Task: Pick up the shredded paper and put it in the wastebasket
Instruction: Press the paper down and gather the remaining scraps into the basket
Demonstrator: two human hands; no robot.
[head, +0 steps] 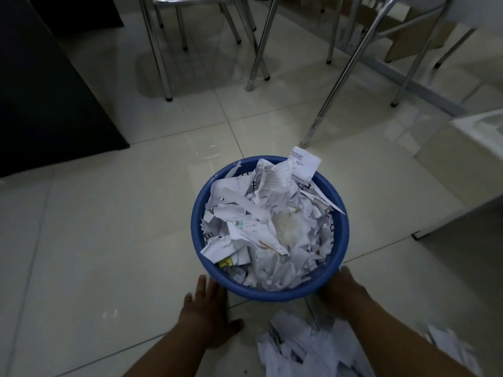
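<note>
One round blue plastic wastebasket (pixel 342 235) stands on the glossy pale tile floor (pixel 109 240), heaped above its rim with shredded paper (pixel 266 227): white, torn and crumpled scraps, some printed, one flat slip poking up at the far rim. A second heap of loose scraps (pixel 304 346) lies on the floor just behind the basket, beside my right forearm. My two hands flank the basket's near side. My left hand (pixel 209 308) has straight, spread fingers, empty, against the basket's wall. My right hand (pixel 340 289) touches the right wall; its fingers are mostly hidden, so I cannot tell their grip
</note>
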